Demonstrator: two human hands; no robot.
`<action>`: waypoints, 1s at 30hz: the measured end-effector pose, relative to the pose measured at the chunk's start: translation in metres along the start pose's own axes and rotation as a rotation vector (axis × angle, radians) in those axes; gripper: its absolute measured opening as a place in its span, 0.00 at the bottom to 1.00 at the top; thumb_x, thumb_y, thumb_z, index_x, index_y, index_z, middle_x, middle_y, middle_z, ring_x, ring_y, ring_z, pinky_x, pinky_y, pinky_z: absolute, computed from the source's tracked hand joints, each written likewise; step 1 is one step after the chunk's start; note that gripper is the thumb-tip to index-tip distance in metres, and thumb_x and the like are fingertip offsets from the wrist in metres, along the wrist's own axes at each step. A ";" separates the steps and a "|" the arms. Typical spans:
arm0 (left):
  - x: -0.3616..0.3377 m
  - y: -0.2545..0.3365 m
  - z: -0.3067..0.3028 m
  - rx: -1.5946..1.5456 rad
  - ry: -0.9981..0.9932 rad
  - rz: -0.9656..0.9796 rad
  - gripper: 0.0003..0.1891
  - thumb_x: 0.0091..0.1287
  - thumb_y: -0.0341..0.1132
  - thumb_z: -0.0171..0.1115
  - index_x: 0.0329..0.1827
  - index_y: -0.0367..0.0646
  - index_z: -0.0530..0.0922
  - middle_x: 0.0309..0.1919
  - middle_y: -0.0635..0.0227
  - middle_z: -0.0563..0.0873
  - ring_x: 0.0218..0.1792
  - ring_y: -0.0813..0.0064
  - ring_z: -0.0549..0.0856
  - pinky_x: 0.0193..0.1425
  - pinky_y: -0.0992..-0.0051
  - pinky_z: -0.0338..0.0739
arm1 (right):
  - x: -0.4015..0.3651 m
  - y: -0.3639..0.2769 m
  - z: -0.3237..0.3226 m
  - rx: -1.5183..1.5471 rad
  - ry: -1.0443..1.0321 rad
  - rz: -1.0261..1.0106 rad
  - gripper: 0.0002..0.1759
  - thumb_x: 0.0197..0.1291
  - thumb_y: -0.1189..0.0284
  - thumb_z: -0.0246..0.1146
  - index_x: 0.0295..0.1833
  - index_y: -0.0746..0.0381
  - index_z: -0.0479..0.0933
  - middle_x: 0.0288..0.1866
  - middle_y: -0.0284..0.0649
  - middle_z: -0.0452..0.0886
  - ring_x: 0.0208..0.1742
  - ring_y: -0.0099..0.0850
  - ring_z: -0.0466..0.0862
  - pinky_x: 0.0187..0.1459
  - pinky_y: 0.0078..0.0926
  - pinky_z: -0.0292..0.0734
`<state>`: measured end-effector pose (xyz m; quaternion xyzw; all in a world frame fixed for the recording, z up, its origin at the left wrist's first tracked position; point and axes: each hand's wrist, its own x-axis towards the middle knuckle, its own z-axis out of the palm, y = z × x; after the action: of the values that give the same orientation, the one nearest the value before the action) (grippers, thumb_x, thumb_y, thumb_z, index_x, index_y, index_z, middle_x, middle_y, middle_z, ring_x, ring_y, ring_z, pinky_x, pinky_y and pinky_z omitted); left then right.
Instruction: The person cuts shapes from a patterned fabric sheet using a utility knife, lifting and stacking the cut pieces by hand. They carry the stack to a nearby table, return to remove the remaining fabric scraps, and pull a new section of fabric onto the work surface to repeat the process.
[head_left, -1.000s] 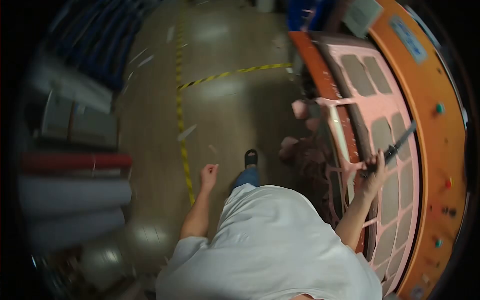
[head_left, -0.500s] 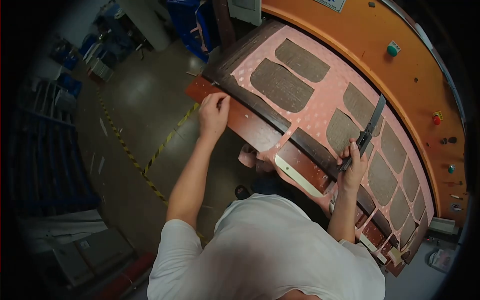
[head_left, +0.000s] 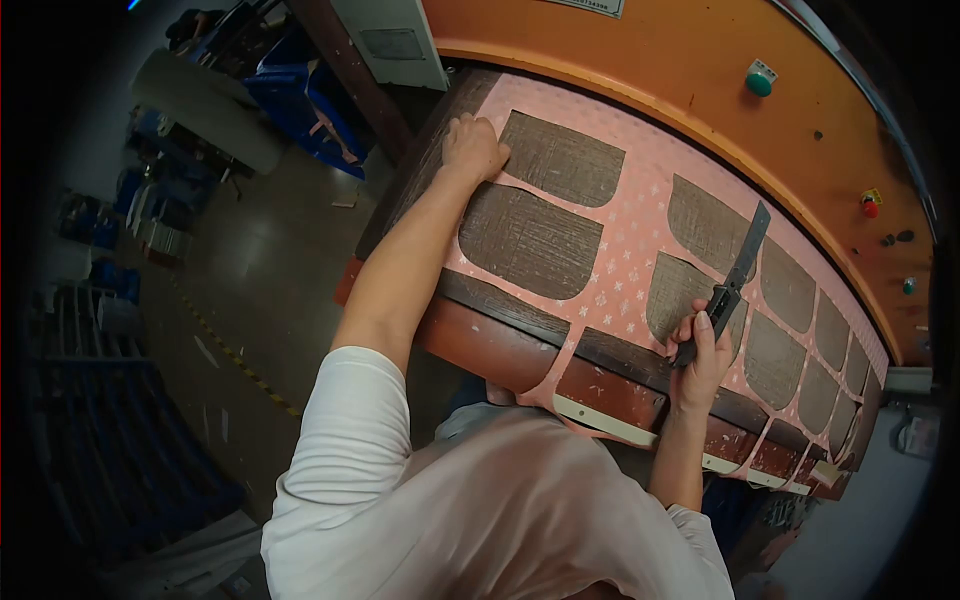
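Note:
A pink patterned sheet (head_left: 630, 225) with large rounded cut-outs lies over a worn dark brown board (head_left: 530, 240), which shows through the openings. My left hand (head_left: 475, 148) is on the sheet's far left edge, its fingers curled closed on the pink material; the fingertips are partly hidden. In my right hand (head_left: 700, 365) is a black utility knife (head_left: 722, 300), gripped by the handle. Its long blade points up and away, over the sheet. Narrow pink strips (head_left: 565, 365) hang over the board's near edge.
An orange machine panel (head_left: 650, 60) runs along the far side, bearing a green button (head_left: 759, 84) and a red button (head_left: 870, 209). A pale bar (head_left: 600, 418) lies along the near edge. Blue bins (head_left: 305, 100) stand at the back left, beside a brown post (head_left: 350, 70).
My left hand has moved from the board's near left corner forward to the sheet's far left edge. The view has shifted. My right hand still holds the knife, blade up.

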<state>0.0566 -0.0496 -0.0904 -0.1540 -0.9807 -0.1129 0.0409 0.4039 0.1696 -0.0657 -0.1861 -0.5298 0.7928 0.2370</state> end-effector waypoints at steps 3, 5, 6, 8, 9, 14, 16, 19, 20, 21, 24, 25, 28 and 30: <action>0.009 -0.005 0.000 0.037 -0.009 0.098 0.19 0.58 0.38 0.68 0.45 0.31 0.85 0.53 0.44 0.83 0.55 0.49 0.83 0.60 0.59 0.79 | -0.009 0.007 0.009 -0.019 0.064 -0.064 0.13 0.74 0.70 0.57 0.56 0.67 0.74 0.30 0.34 0.74 0.28 0.20 0.73 0.26 0.18 0.72; 0.013 -0.008 -0.006 0.041 -0.046 0.151 0.18 0.58 0.37 0.68 0.45 0.31 0.85 0.53 0.44 0.84 0.54 0.49 0.85 0.59 0.59 0.80 | -0.017 0.007 0.025 -0.014 0.088 -0.070 0.12 0.74 0.70 0.57 0.56 0.67 0.74 0.30 0.34 0.74 0.30 0.20 0.73 0.27 0.18 0.72; 0.013 -0.011 -0.006 0.032 -0.048 0.170 0.17 0.57 0.37 0.68 0.44 0.31 0.85 0.52 0.44 0.85 0.54 0.49 0.85 0.59 0.59 0.80 | -0.021 0.008 0.034 -0.013 0.100 -0.070 0.12 0.74 0.71 0.57 0.56 0.67 0.75 0.30 0.34 0.74 0.29 0.20 0.73 0.27 0.17 0.72; 0.013 -0.015 -0.007 0.018 -0.043 0.207 0.17 0.56 0.36 0.69 0.44 0.32 0.85 0.51 0.44 0.86 0.53 0.49 0.86 0.59 0.59 0.81 | -0.025 0.013 0.050 0.002 0.112 -0.081 0.12 0.73 0.71 0.58 0.55 0.67 0.75 0.30 0.34 0.74 0.28 0.20 0.73 0.27 0.17 0.72; 0.016 -0.016 -0.006 0.028 -0.039 0.227 0.16 0.56 0.35 0.69 0.43 0.33 0.86 0.49 0.44 0.86 0.53 0.50 0.86 0.58 0.59 0.81 | -0.027 0.016 0.060 -0.001 0.114 -0.090 0.12 0.73 0.71 0.58 0.55 0.67 0.76 0.30 0.34 0.75 0.28 0.20 0.74 0.26 0.17 0.72; 0.028 -0.022 0.008 0.111 0.001 0.318 0.10 0.62 0.32 0.64 0.43 0.39 0.88 0.47 0.52 0.89 0.49 0.55 0.89 0.53 0.64 0.84 | -0.028 0.025 0.104 -0.021 0.090 -0.112 0.13 0.73 0.70 0.59 0.54 0.68 0.76 0.29 0.34 0.75 0.26 0.20 0.74 0.25 0.17 0.72; 0.031 -0.021 0.005 0.103 -0.007 0.322 0.10 0.63 0.31 0.62 0.42 0.39 0.88 0.44 0.51 0.89 0.47 0.57 0.89 0.52 0.63 0.84 | -0.024 0.024 0.117 -0.057 0.071 -0.093 0.14 0.73 0.69 0.59 0.55 0.68 0.76 0.29 0.33 0.75 0.25 0.20 0.74 0.26 0.18 0.72; 0.034 -0.020 -0.002 0.034 -0.026 0.299 0.10 0.64 0.31 0.61 0.41 0.39 0.88 0.42 0.50 0.90 0.45 0.57 0.90 0.50 0.62 0.85 | -0.014 0.016 0.129 -0.151 -0.002 -0.057 0.15 0.73 0.66 0.59 0.54 0.67 0.78 0.30 0.33 0.77 0.27 0.20 0.76 0.27 0.17 0.73; 0.034 -0.022 -0.002 0.004 -0.037 0.279 0.10 0.64 0.32 0.60 0.41 0.39 0.87 0.41 0.49 0.90 0.45 0.57 0.90 0.50 0.61 0.85 | -0.006 0.015 0.132 -0.191 -0.040 -0.041 0.15 0.73 0.65 0.59 0.54 0.66 0.78 0.31 0.33 0.77 0.27 0.20 0.77 0.28 0.17 0.73; 0.036 -0.025 0.002 -0.037 0.003 0.250 0.10 0.64 0.33 0.61 0.40 0.38 0.87 0.41 0.49 0.90 0.44 0.55 0.90 0.49 0.60 0.84 | 0.005 0.019 0.130 -0.225 -0.077 -0.047 0.16 0.74 0.63 0.59 0.54 0.65 0.79 0.32 0.33 0.79 0.29 0.19 0.78 0.29 0.17 0.74; 0.043 -0.031 0.025 -0.121 0.103 0.187 0.11 0.63 0.37 0.61 0.39 0.37 0.85 0.39 0.48 0.89 0.43 0.49 0.90 0.49 0.56 0.84 | 0.040 0.015 0.142 -0.287 -0.198 0.053 0.18 0.73 0.61 0.60 0.56 0.66 0.79 0.35 0.33 0.82 0.34 0.19 0.80 0.32 0.18 0.77; 0.044 -0.032 0.030 -0.125 0.127 0.184 0.12 0.64 0.37 0.61 0.39 0.37 0.85 0.38 0.48 0.89 0.42 0.49 0.90 0.48 0.56 0.84 | 0.053 0.015 0.148 -0.332 -0.205 0.058 0.18 0.73 0.62 0.60 0.55 0.65 0.79 0.35 0.34 0.82 0.34 0.19 0.80 0.32 0.18 0.77; 0.051 -0.033 0.030 -0.124 0.122 0.226 0.12 0.66 0.37 0.59 0.38 0.37 0.85 0.37 0.47 0.89 0.40 0.48 0.89 0.47 0.54 0.83 | 0.093 0.022 0.165 -0.426 -0.255 0.064 0.16 0.72 0.63 0.61 0.55 0.64 0.80 0.34 0.34 0.83 0.33 0.19 0.81 0.32 0.17 0.77; 0.052 -0.036 0.024 -0.104 0.094 0.270 0.12 0.68 0.37 0.58 0.38 0.37 0.85 0.36 0.46 0.89 0.39 0.47 0.89 0.46 0.53 0.82 | 0.123 0.032 0.168 -0.546 -0.286 0.070 0.16 0.71 0.63 0.61 0.55 0.64 0.80 0.32 0.34 0.82 0.33 0.20 0.81 0.32 0.19 0.77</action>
<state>-0.0055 -0.0625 -0.1148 -0.2807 -0.9410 -0.1643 0.0938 0.2057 0.1031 -0.0391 -0.1474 -0.7443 0.6471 0.0740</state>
